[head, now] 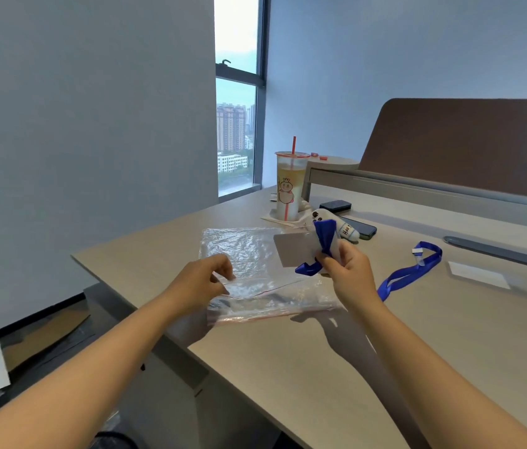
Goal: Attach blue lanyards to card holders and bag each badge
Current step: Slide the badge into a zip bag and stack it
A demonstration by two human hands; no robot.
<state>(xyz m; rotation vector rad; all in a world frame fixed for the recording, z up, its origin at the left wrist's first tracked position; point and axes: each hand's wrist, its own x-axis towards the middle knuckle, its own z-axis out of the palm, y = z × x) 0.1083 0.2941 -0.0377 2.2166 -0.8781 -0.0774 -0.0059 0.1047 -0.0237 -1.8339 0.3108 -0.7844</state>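
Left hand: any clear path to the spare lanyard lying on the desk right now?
Probably not easily. The left hand pinches the bag, and the spare lanyard lies beyond the right hand, which holds the badge, so it would have to cross over.

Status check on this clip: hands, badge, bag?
Left hand pinches the clear zip bag at its mouth. Right hand holds card holder with bunched blue lanyard, above the bag, not yet inside. Nothing blocking.
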